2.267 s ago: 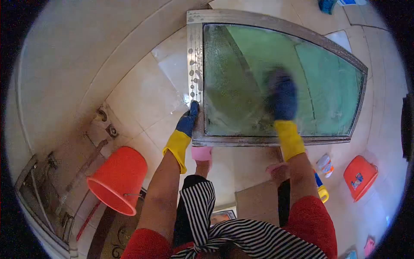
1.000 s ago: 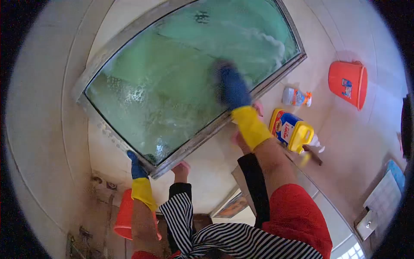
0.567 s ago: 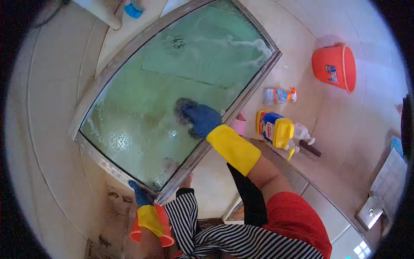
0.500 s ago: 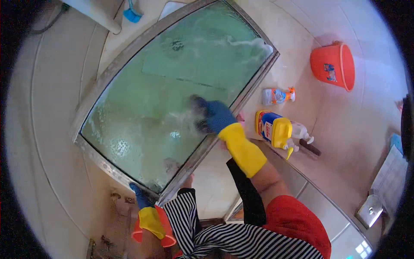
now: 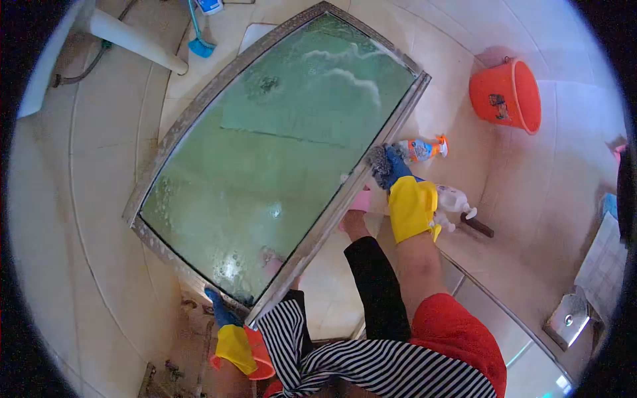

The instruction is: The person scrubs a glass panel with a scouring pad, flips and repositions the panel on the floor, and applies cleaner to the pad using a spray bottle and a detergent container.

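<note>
A framed glass panel (image 5: 285, 179) with curved sides is tilted in front of me, its greenish surface wet and streaked with suds. My right hand (image 5: 408, 199), in a blue and yellow rubber glove, is closed on a grey scouring pad (image 5: 379, 164). The pad is against the right side of the metal frame (image 5: 397, 129). At the panel's lower corner, my left hand (image 5: 229, 325), gloved alike, is wrapped around the frame edge. Its fingers are partly hidden behind the frame.
A spray bottle (image 5: 419, 150) and a white pump bottle (image 5: 454, 198) lie just beyond my right hand. An orange bucket (image 5: 497, 93) stands by the wall. Another orange container (image 5: 260, 355) is beside my left forearm. A blue brush (image 5: 200, 46) lies at the far left.
My right hand with the scouring pad has moved up and right, from the glass to the frame's right side. A fresh suds streak shows at the upper right. My left hand stays at the corner.
</note>
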`<state>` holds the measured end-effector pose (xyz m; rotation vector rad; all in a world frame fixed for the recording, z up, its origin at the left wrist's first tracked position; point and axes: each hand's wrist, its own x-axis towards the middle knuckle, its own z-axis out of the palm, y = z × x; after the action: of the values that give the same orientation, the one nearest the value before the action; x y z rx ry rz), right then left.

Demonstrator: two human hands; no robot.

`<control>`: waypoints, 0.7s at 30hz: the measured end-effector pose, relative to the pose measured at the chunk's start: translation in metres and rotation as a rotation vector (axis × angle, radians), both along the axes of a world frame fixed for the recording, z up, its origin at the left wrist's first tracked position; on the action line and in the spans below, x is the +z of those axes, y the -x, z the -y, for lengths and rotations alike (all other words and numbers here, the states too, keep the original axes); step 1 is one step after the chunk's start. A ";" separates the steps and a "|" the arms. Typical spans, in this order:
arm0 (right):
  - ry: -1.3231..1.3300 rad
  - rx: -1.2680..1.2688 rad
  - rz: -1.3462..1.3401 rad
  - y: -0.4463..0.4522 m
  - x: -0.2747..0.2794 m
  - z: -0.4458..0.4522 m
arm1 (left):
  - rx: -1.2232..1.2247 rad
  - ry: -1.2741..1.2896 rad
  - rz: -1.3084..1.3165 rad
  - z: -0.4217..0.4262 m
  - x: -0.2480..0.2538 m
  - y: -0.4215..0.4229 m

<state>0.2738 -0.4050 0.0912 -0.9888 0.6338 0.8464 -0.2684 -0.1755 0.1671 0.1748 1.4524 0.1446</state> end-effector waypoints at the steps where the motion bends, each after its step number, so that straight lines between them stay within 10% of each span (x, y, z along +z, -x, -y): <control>1: -0.054 0.049 0.002 -0.005 -0.005 0.005 | -0.034 0.017 -0.067 -0.002 0.007 -0.004; 21: 0.153 -0.163 0.125 -0.077 0.127 -0.082 | 0.061 0.049 -0.231 -0.008 0.074 -0.024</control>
<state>0.3511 -0.3234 0.2186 -1.1032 0.6695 0.5945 -0.2444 -0.1672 0.2416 0.1102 1.6904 0.1417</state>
